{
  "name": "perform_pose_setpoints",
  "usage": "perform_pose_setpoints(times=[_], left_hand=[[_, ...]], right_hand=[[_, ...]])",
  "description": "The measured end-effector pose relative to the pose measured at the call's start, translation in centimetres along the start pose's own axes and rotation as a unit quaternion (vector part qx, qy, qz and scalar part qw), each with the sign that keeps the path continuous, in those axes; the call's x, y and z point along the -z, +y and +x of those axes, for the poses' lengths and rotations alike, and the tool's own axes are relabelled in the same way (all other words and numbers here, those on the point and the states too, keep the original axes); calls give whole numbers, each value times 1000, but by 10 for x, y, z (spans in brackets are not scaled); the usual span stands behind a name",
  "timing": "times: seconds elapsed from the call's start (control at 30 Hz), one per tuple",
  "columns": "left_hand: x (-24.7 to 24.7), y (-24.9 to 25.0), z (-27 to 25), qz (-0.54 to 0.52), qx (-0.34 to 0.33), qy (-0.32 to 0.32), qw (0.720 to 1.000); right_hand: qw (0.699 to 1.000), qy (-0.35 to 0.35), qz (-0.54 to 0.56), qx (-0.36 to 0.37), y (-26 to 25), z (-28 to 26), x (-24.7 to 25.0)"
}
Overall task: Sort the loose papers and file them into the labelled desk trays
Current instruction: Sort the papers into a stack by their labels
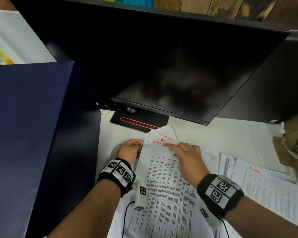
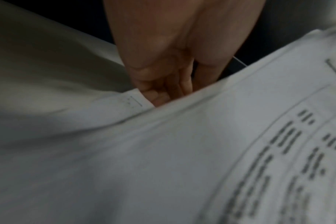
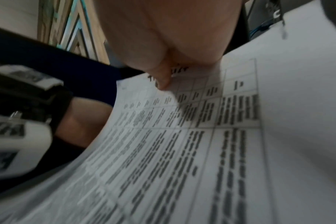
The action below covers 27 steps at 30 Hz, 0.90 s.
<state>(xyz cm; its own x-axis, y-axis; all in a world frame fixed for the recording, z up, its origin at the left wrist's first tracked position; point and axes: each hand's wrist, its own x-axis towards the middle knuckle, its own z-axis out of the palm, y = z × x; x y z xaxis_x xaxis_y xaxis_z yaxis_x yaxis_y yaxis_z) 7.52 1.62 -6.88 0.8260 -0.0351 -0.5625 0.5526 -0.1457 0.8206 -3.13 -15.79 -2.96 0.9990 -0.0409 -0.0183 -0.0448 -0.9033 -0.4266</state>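
Note:
A pile of printed sheets (image 1: 163, 177) lies on the white desk (image 1: 222, 134) in front of me. At its far end are smaller sheets with red lettering (image 1: 162, 140). My left hand (image 1: 138, 143) grips the pile's far left corner; in the left wrist view its curled fingers (image 2: 159, 94) hook over the edge of a sheet (image 2: 182, 151). My right hand (image 1: 170, 146) lies stretched over the top sheet, forefinger on the red-lettered paper. In the right wrist view a fingertip (image 3: 163, 82) presses on the table-printed page (image 3: 192, 144). No labelled tray is in view.
A dark blue box (image 1: 33, 134) stands close on the left. A dark monitor (image 1: 162, 66) hangs over the desk, its stand base (image 1: 138, 121) just beyond the papers. A second paper pile (image 1: 265, 182) and a brown paper bag (image 1: 294, 145) lie at right.

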Motion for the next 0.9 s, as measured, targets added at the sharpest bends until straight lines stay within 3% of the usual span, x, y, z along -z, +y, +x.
perform_pose_setpoints(times=[0.2,0.33,0.43,0.57,0.9], left_hand=[[-10,0,-7,157,-95,25,983],[-12,2,-21,104,-155,28,982],[-8,-3,-27,14,-152,12,988],[-1,-11,-24,42,-152,42,987],[18,-18,-27,-4,-111,-77,991]], right_hand=[[996,-71,-10,-45,12,22,24],[993,-104,23,-51,18,20,16],[989,-99,69,-81,15,16,13],[988,-114,56,-89,12,18,10],[996,-76,-28,-36,12,24,-8]])
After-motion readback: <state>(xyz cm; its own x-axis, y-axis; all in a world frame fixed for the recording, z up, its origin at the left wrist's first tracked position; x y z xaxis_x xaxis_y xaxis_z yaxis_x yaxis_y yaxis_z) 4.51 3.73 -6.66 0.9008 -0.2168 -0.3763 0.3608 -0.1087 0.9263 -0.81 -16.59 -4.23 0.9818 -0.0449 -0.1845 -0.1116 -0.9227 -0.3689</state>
